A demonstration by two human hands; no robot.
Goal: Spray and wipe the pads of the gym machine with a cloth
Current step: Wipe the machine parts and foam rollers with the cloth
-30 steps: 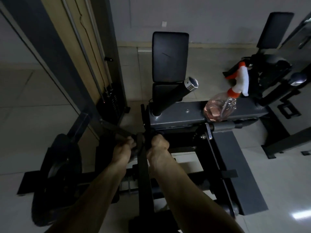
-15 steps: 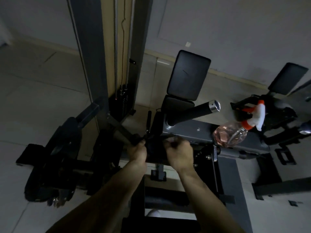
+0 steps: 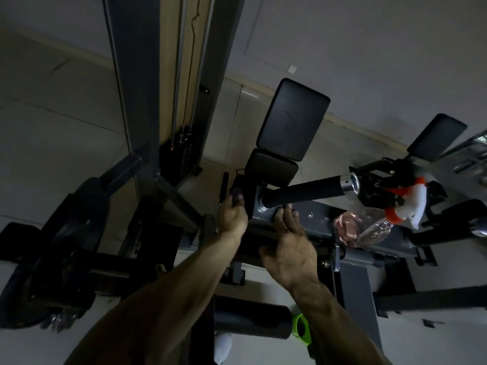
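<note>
Just beyond both hands rise the black rectangular vinyl pads [image 3: 292, 119] of the gym machine. The left hand [image 3: 233, 218] pinches a dark bunched cloth [image 3: 236, 193]. The right hand [image 3: 290, 248] rests with straight fingers on the grey steel frame [image 3: 316, 223], and the clear pink-filled spray bottle [image 3: 363, 227] lies to its right.

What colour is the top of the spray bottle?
The top of the spray bottle is white with orange bits, seen in the head view.

the black rectangular backrest pad [image 3: 292, 122] stands tilted, the smaller black seat pad [image 3: 271, 168] touching its lower edge. the clear spray bottle [image 3: 363, 229], pinkish liquid inside, white trigger, orange collar, lies on its side toward the right end of the grey steel beam [image 3: 313, 225]. a dark bunched cloth [image 3: 236, 192], barely visible, is pinched in the left hand [image 3: 233, 219] at the beam's left end.
</note>
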